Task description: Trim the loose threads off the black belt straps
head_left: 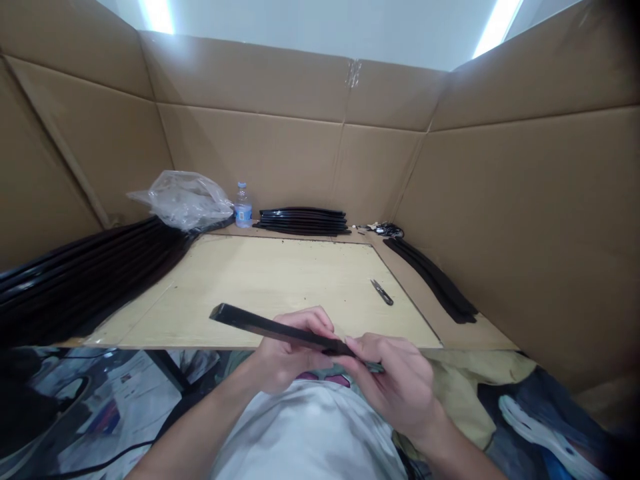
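Cardboard walls (280,140) ring one table (280,280). Three heaps of black strips lie on it: left (85,273), back (303,220), right (433,280). One bag (183,199), one bottle (243,205), one snips (382,292). Both hands, left (287,353) and right (395,383), pinch one strip (265,327) above the table's near edge.

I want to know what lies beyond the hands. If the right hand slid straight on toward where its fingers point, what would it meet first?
Probably the left hand: the right hand points leftward along the long flat black strip, and both grip it.
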`<state>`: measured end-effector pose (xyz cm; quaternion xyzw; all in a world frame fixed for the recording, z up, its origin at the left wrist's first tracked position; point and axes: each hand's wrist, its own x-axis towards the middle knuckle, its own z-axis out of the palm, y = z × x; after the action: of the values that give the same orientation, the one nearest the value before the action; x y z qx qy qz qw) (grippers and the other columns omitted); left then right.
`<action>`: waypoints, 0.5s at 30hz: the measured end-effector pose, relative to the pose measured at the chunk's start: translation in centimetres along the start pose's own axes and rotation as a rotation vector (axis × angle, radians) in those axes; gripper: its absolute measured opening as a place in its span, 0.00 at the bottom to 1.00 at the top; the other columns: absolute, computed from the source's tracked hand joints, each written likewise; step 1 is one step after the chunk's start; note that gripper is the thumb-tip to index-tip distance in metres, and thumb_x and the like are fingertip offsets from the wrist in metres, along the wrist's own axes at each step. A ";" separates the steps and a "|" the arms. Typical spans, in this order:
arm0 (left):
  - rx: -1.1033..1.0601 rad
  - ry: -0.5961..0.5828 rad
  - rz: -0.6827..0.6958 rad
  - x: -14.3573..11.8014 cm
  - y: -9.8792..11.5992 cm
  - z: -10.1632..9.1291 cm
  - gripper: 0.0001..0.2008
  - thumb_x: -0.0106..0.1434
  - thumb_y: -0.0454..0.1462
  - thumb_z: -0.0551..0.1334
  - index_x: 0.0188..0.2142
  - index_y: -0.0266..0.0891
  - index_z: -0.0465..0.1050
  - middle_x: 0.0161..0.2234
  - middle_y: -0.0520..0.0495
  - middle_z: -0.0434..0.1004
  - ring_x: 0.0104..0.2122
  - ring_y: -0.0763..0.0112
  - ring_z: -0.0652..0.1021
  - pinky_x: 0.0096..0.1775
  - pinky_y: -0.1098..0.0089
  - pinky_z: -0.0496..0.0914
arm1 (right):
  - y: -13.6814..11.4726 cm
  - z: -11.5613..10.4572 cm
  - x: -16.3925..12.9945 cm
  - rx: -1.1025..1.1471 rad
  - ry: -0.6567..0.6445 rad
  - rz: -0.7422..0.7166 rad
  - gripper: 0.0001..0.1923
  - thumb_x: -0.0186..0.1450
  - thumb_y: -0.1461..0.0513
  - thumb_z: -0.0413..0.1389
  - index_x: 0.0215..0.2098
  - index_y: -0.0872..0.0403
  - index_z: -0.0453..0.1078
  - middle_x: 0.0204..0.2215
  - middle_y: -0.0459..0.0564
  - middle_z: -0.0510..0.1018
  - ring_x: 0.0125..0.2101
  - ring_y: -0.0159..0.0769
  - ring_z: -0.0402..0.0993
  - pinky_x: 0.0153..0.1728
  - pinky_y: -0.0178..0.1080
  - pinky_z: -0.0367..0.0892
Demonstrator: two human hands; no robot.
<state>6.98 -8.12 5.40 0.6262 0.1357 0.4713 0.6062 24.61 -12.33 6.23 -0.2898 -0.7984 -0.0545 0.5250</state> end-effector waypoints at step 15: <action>-0.103 0.255 -0.136 -0.1 0.4 1.9 0.09 0.56 0.36 0.66 0.32 0.35 0.66 0.21 0.54 0.71 0.21 0.77 0.73 0.28 0.73 0.70 | -1.0 1.5 -0.7 0.491 -0.071 0.624 0.09 0.65 0.65 0.53 0.43 0.51 0.61 0.26 0.45 0.77 0.22 0.29 0.72 0.24 0.31 0.69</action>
<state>8.22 -9.48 6.05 0.5186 0.2292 0.5113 0.6459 23.11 -12.83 5.17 -0.3859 -0.6790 0.3100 0.5422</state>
